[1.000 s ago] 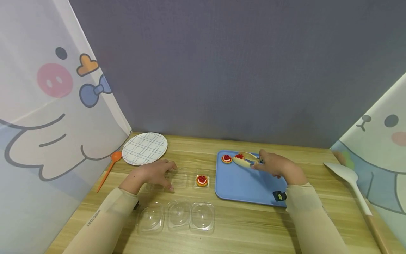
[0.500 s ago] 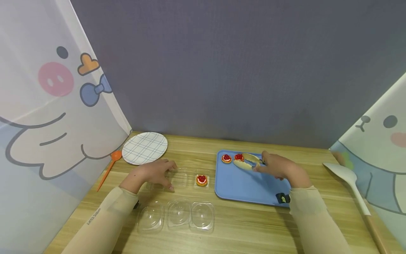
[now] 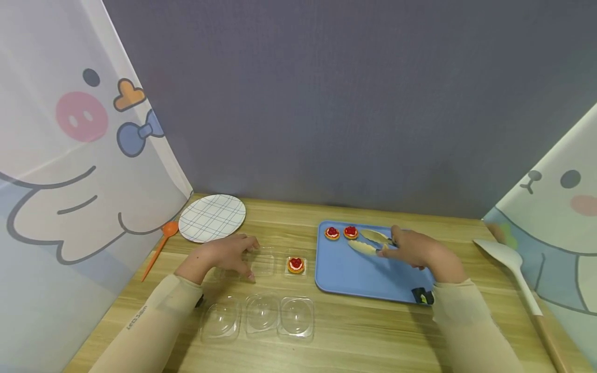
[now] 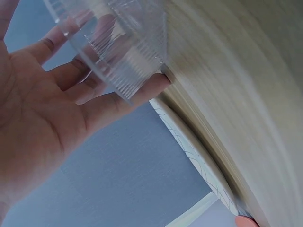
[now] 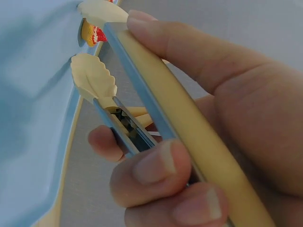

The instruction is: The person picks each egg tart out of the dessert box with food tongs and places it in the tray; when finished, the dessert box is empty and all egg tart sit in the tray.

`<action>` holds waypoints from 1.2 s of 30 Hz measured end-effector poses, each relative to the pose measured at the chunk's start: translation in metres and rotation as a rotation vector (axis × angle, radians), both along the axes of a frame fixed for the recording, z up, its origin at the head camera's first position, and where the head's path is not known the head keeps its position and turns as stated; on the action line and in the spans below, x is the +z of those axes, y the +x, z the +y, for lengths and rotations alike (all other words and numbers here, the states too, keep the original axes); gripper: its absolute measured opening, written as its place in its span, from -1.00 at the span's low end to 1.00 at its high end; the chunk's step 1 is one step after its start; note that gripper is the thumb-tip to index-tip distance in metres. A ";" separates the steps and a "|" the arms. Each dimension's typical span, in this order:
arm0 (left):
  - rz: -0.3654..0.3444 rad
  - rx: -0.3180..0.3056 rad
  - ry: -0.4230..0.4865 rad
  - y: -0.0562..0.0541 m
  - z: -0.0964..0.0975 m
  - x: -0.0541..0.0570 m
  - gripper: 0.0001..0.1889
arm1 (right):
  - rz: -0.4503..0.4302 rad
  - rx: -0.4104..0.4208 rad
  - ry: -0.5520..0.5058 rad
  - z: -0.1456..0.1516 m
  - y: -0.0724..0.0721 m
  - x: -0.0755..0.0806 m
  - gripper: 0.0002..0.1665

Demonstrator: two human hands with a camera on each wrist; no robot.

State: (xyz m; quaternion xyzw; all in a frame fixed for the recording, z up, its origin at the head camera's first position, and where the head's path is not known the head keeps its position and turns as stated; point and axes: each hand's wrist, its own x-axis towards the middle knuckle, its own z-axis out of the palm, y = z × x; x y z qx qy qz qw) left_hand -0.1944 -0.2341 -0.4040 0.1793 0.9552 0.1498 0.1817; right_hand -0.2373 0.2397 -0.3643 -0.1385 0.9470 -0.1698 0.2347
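My right hand holds cream-tipped tongs over the blue tray. The tongs' tips are spread apart with nothing between them, just right of two small red-topped tarts, the left tart and the right tart. In the right wrist view, thumb and fingers wrap the tongs' arms. My left hand lies with extended fingers around clear plastic boxes; in the left wrist view those fingers touch a ribbed clear box. Beside it, another tart sits in a clear box.
Several clear domed lids, among them the right lid, lie along the front. A checked plate and an orange spoon are at the left. A large white spoon with a wooden handle lies far right.
My right hand has drawn the tongs to the right, away from the right tart, which now shows fully on the tray. The left hand has stayed in place.
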 end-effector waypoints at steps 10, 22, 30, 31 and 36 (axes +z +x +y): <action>-0.022 0.001 -0.008 0.000 0.002 0.005 -0.19 | -0.001 -0.005 0.010 0.007 0.016 0.011 -0.12; -0.106 0.039 0.024 -0.003 0.006 0.014 0.13 | 0.022 0.080 -0.077 -0.005 0.039 0.032 -0.16; -0.098 -0.034 0.085 -0.011 0.021 0.019 0.04 | 0.126 0.188 -0.096 -0.028 0.046 0.042 -0.33; -0.095 -0.041 0.083 -0.011 0.024 0.020 0.03 | 0.149 0.204 -0.090 -0.031 0.047 0.042 -0.35; -0.086 -0.079 0.065 -0.015 0.040 0.021 0.01 | 0.208 0.254 -0.073 -0.047 0.048 0.044 -0.39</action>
